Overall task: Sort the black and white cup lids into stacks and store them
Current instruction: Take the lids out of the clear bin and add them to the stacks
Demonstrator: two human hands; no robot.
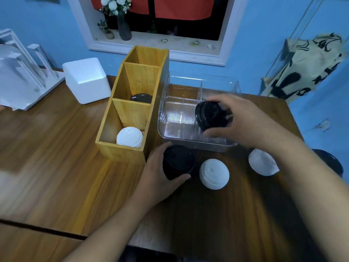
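Wood table carries everything. Wooden box w/ 3 compartments sits mid-table near back edge: near compartment has white lid stack, middle one has black lids, far one looks empty, so colours kept apart. Clear bin just right of box, apparently the source. Right hand closed on black lid, tilted, over bin, prob lifting it out. Left hand wrapped round black lid stack at table front, steadying it for next lid. Two white lids loose toward front-right, unsorted.
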